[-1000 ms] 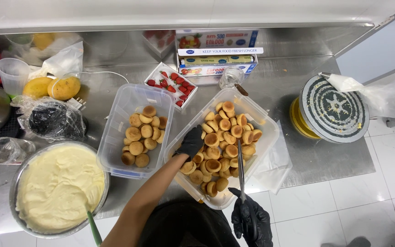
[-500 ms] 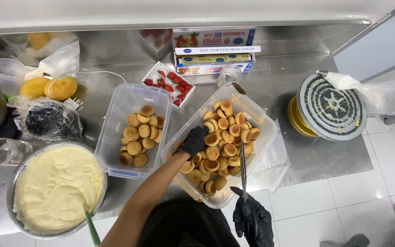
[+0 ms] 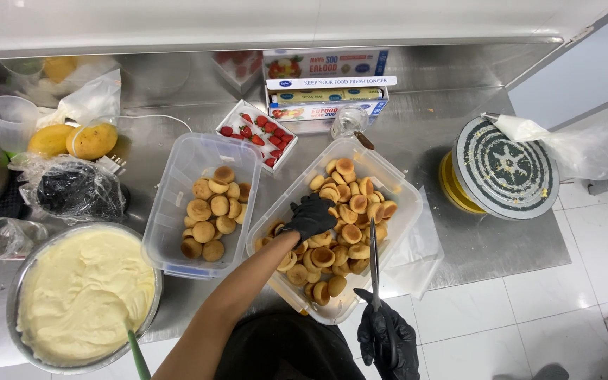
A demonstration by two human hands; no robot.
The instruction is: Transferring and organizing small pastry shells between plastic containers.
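Small round pastry shells (image 3: 339, 229) are being picked from the heaped right-hand tub (image 3: 404, 193) by the gloved left hand (image 3: 309, 217), fingers closed on one, while a long knife (image 3: 374, 257) is being gripped in the right hand (image 3: 388, 341); only a smaller lot is lying in the left tub (image 3: 177, 169).

A bare left forearm stretches forward, its black-gloved left hand (image 3: 309, 216) palm-down with fingers curled in a loose grip; the black-gloved right hand (image 3: 388, 343) sits low near the body, fist closed tight, knuckles facing up
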